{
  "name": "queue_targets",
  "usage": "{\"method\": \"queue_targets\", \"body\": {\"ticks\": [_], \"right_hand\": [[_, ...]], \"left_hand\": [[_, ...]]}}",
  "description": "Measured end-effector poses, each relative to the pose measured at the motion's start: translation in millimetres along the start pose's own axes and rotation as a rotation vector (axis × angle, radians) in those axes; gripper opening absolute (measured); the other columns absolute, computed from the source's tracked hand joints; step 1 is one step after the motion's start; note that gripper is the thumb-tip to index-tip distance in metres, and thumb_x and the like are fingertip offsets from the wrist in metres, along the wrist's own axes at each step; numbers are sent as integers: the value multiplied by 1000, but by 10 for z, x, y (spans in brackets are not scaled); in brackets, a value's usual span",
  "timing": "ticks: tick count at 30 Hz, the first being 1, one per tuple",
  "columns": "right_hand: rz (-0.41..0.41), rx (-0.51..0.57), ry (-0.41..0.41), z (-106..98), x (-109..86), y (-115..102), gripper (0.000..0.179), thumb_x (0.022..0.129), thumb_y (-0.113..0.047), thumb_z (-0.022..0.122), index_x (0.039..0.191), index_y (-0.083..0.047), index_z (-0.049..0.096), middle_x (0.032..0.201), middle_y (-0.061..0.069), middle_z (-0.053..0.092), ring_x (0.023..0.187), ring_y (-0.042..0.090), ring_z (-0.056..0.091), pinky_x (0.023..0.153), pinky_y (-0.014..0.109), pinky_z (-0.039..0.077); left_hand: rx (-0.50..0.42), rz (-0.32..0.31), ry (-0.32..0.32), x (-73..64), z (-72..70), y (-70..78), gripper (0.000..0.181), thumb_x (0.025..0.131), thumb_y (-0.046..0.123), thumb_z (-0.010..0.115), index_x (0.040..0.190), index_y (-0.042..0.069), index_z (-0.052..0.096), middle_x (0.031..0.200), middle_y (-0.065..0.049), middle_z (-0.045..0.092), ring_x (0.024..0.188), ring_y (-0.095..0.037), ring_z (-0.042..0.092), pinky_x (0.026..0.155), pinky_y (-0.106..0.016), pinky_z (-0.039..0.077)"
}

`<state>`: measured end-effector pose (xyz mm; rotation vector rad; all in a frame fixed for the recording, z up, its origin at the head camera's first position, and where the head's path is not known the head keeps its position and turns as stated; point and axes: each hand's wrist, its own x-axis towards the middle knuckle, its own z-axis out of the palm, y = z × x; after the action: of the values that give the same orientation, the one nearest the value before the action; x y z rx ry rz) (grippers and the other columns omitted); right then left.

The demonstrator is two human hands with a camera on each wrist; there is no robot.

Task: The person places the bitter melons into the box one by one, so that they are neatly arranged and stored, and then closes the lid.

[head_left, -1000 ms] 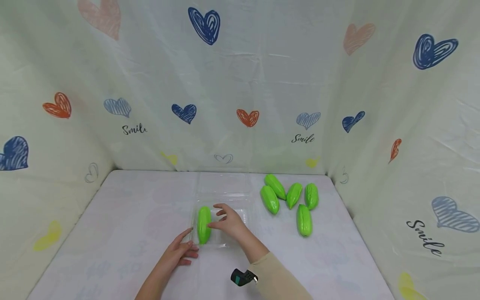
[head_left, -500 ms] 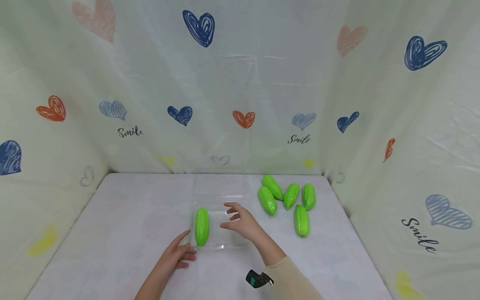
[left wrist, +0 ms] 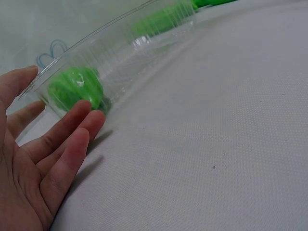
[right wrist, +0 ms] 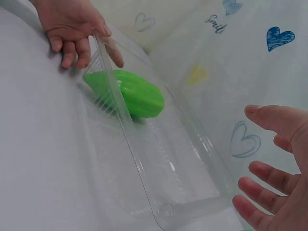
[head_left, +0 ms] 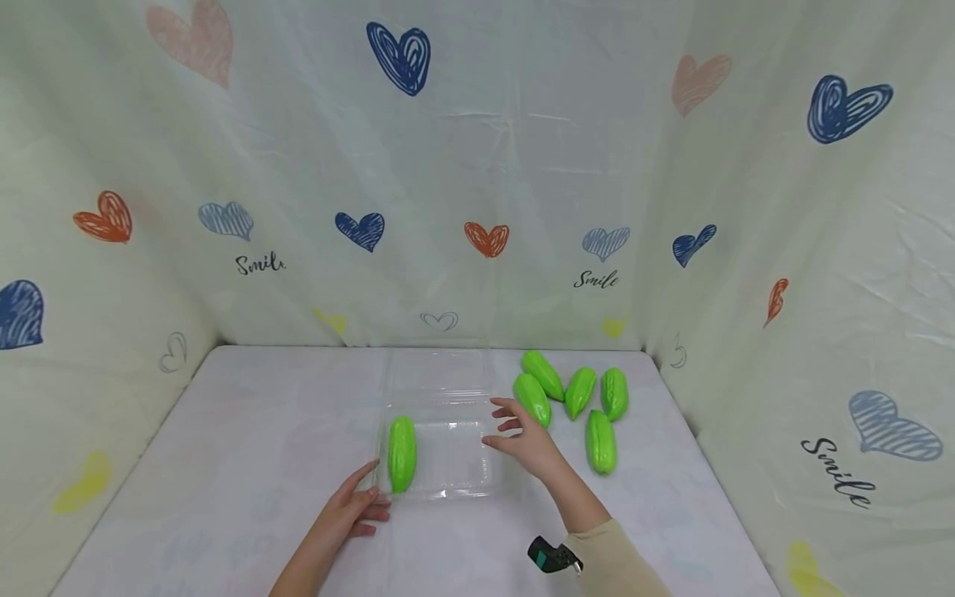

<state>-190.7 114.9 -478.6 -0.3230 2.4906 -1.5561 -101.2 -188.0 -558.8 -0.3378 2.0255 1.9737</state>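
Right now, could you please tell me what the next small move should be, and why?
Probably reach the right hand toward a loose green item nearby: that hand holds nothing, and the clear container has one boxed green item with bare space beside it.

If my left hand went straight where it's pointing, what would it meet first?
Probably the clear container: its near left corner is just ahead of your left hand, maybe touching, with a green item inside.

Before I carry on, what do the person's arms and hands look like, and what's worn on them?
No gloves show on either the left hand or the right hand. The right arm wears a beige sleeve, with a small black device marked teal at its edge. The left forearm is bare as far as it shows.
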Motion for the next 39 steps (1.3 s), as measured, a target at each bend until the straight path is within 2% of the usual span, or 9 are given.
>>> {"method": "queue_targets", "body": {"ticks": [10, 16, 22, 31, 39], "right_hand": [[-42, -4, 106, -208, -29, 148, 60, 81, -9, 79, 136, -7, 54, 121, 15, 59, 103, 29, 57, 85, 41, 49], [-33, -31, 159, -366, -84, 254, 59, 81, -8, 79, 135, -5, 54, 122, 18, 59, 106, 35, 57, 86, 40, 48], [-6, -38, 169, -539, -169, 326, 62, 83, -7, 77, 138, -2, 50, 124, 21, 56, 108, 39, 54, 87, 39, 47], [56, -129, 229, -769, -295, 514, 63, 83, -10, 78, 139, -5, 49, 125, 19, 56, 107, 30, 55, 89, 43, 47], [92, -134, 253, -966, -395, 620, 66, 85, -10, 76, 143, -5, 45, 131, 21, 53, 112, 36, 54, 89, 46, 48]], "left_hand": [[-11, 22, -26, 18, -16, -17, 61, 101, 21, 52, 151, 0, 24, 99, -17, 70, 82, -22, 70, 64, -34, 55], [-20, 17, -31, 14, -22, -22, 62, 101, 22, 52, 151, 0, 23, 98, -16, 70, 82, -22, 70, 65, -34, 55], [-23, 15, -36, 13, -19, -25, 62, 102, 22, 52, 151, 0, 23, 99, -17, 70, 83, -22, 70, 66, -34, 55], [9, 7, -33, -1, -4, -28, 64, 101, 29, 52, 151, 1, 25, 99, -13, 69, 87, -26, 68, 70, -37, 53], [2, 22, -25, 15, -7, -27, 65, 100, 29, 54, 151, 1, 25, 99, -15, 70, 86, -25, 69, 67, -36, 55]]}}
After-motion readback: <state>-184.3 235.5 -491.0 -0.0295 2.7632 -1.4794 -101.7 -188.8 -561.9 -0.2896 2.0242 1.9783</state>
